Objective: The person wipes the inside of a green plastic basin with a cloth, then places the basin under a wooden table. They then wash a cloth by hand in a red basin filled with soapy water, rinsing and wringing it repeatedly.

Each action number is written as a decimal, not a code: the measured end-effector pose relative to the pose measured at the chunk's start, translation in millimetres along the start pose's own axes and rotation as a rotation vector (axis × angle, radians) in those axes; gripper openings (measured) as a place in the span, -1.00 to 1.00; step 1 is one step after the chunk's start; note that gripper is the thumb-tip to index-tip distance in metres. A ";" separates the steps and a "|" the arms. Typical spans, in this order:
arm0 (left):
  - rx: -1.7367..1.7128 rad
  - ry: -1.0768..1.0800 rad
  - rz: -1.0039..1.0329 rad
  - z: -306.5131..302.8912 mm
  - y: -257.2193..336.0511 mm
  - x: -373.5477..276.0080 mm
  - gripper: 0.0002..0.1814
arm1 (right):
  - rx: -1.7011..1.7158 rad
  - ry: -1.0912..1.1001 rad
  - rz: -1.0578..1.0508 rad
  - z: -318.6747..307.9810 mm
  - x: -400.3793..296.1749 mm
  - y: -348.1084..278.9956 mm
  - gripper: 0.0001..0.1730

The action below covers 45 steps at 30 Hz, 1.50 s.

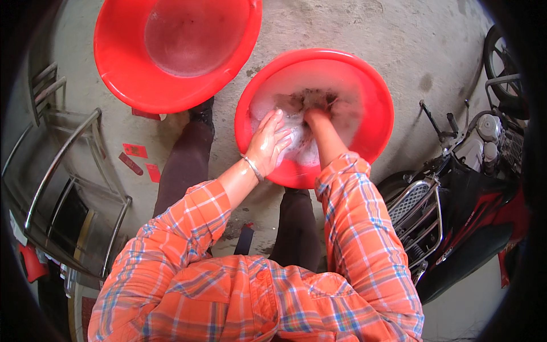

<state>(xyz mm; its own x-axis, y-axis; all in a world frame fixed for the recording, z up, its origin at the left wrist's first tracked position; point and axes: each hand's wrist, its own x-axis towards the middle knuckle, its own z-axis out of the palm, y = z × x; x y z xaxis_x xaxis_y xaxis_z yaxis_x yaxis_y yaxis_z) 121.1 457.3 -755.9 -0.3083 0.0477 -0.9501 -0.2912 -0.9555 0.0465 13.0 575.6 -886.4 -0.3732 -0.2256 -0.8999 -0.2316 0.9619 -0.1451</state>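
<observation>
A round red plastic basin point(381, 104) in front of me holds cloudy, soapy water. White suds point(265, 104) gather on its left side and near edge. My left hand point(269, 141), wet and with a metal bangle at the wrist, hovers over the suds, fingers spread and holding nothing. My right hand point(317, 116) is sunk to about the wrist in the water, so its fingers are hidden. Around it shows a dark, partly submerged mass point(314, 99), possibly cloth; whether the hand grips it cannot be made out.
Another red basin point(124, 81) with murky water stands at the upper left. A motorcycle point(466, 201) is parked on the right. Metal-tube frames point(64, 154) stand at the left. Red paper scraps point(135, 150) lie on the concrete floor point(299, 25).
</observation>
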 end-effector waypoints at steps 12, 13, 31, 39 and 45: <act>-0.166 -0.227 -0.187 16.5 -11.9 15.9 -0.35 | 0.455 0.314 -0.710 -72.6 -232.6 -34.5 -0.63; -0.178 -0.264 -0.222 14.8 -15.3 17.5 -0.45 | 0.470 0.266 -0.676 -74.6 -240.0 -38.5 -0.64; 0.034 -0.003 0.258 43.7 -16.6 -5.4 -0.65 | 0.022 0.860 -0.334 -69.4 -133.5 32.9 -0.83; -0.218 0.157 0.094 5.5 -2.8 5.9 -0.87 | -0.129 0.790 -0.247 -54.3 -112.6 0.8 -0.23; -0.103 0.140 -0.006 -4.8 1.6 -0.4 -0.87 | -0.226 0.692 -0.046 -5.8 8.3 0.3 -0.56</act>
<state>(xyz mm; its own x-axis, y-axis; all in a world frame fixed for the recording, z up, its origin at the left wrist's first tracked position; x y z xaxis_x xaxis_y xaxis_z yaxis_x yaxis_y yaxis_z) 125.1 454.4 -756.9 -0.1760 0.0199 -0.9842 -0.1960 -0.9805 0.0152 4.6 573.1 -891.5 -0.8241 -0.3825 -0.4178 -0.4123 0.9108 -0.0207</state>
